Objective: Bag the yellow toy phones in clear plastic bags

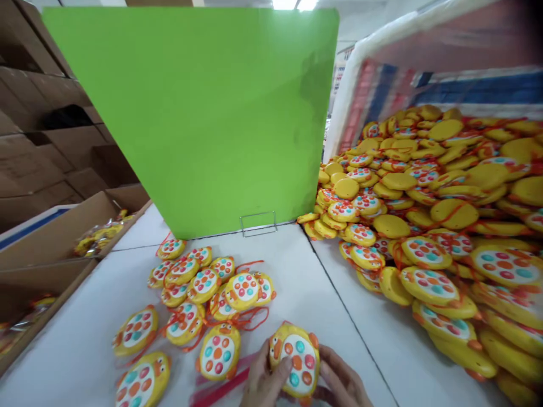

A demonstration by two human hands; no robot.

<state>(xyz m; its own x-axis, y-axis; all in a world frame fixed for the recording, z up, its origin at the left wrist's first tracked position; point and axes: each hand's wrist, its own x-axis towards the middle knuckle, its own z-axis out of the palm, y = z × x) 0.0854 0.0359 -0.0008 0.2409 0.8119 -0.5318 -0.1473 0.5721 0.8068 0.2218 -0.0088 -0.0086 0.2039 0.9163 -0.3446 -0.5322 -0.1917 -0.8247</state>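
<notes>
Holding a yellow duck toy (296,362), both hands, no readable writing

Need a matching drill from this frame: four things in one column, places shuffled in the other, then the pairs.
1. green board
2. big toy heap
3. cardboard box
4. held toy

a. table's right side
b. between both hands, bottom centre
c. upright at the table's back
d. off the table's left edge

Pairs: 1-c, 2-a, 3-d, 4-b
</notes>
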